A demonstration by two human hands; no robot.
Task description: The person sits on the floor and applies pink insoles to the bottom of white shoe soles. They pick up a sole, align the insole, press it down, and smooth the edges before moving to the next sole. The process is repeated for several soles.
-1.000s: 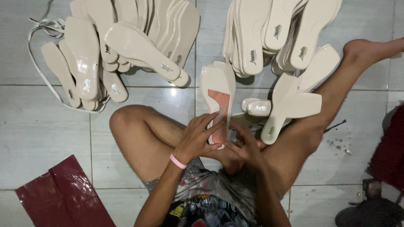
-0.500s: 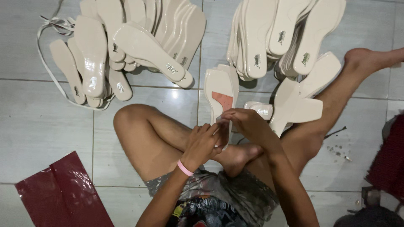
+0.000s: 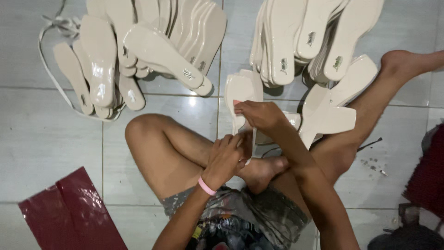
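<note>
A person is sitting on the tiled floor (image 3: 41,139) with bent knees, working over a cream shoe insole (image 3: 241,92) held between the legs. The right hand (image 3: 261,115) is lying on top of the insole near its middle, fingers (image 3: 243,109) curled down and pressing against its surface. The left hand (image 3: 226,157), wearing a pink wristband (image 3: 206,186), is gripping the insole's lower end, fingers (image 3: 221,142) pressed together and closed around its edge. The insole is standing tilted, its toe end pointing away from the person toward the piles beyond. A heap of cream insoles (image 3: 152,41) is lying on the floor to the upper left, with a white strap (image 3: 55,78) looping round part of it. Another stack of insoles (image 3: 314,37) is fanning out to the upper right, just beside the person's outstretched foot (image 3: 402,62). A dark red plastic bag (image 3: 69,213) is lying on the floor at the lower left, well apart from the hands
</note>
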